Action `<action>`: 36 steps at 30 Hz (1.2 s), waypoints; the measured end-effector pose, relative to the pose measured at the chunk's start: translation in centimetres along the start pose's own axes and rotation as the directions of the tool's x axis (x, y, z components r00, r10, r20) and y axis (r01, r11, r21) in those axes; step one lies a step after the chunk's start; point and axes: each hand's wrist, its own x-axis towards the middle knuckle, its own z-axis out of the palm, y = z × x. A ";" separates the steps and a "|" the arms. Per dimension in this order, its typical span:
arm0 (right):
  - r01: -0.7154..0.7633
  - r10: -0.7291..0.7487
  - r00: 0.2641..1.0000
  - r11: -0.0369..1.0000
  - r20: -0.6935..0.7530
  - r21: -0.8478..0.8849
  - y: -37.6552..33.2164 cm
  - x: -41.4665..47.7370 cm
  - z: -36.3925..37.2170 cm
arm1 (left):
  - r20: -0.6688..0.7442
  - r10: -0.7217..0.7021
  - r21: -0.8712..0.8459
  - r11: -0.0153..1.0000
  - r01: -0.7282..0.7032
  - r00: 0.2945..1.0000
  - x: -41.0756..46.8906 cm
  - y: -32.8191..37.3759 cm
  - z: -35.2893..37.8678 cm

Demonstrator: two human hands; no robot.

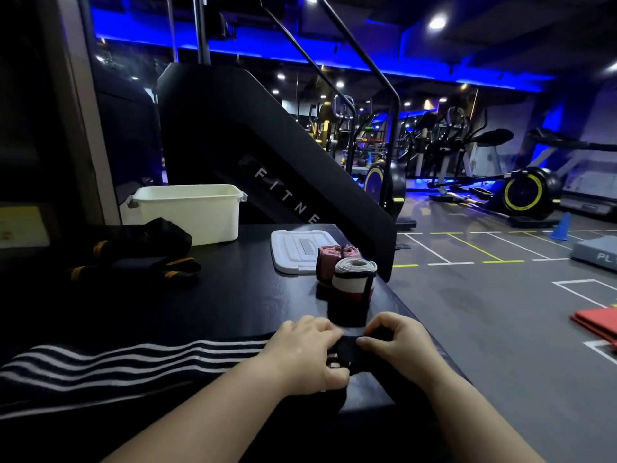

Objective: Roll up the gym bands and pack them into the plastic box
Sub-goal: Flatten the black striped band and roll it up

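A black band with white stripes (133,360) lies flat across the near edge of the black table (233,295). Its right end is a small black roll (350,350), and both hands grip it: my left hand (309,347) from the left, my right hand (399,344) from the right with thumb and fingers pinching. Just beyond stand two rolled bands upright, one white, black and red (354,279), one pink (329,260). The white plastic box (190,212) stands open at the back left. Its lid (293,250) lies flat beside the rolls.
A loose heap of black bands with yellow stripes (143,255) lies in front of the box. A large black stair machine (267,155) rises behind the table. The table's right edge drops to the gym floor, with bikes, a blue cone (562,227) and red mats (597,320).
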 end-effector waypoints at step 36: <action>0.294 -0.240 0.956 0.811 0.170 -0.505 -5.2 -0.5 1.5 | 0.017 -0.074 -0.030 0.997 0.075 0.997 -3.1 -2.0 0.6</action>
